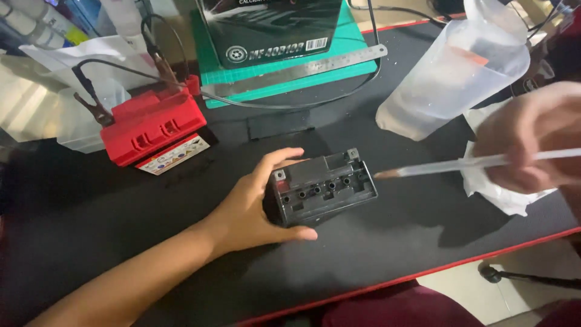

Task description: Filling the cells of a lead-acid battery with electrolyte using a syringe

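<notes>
Small black battery [324, 189] sits mid-mat, top face up w/ its row of filler holes running left-right, long axis roughly across the view. Left hand [257, 206] wraps the battery's left end — fingers spread wide, thumb along the near side, index over the far top edge, so it's bracing, not lifting. Right hand [532, 142] is off to the battery's right, fingers pinched closed round a thin clear pipette [460, 163]; its tip points left at the battery, just short of the right end — not touching. Frosted jug [454, 72] stands behind-right of the battery, red battery [151, 124] w/ clips behind-left.
</notes>
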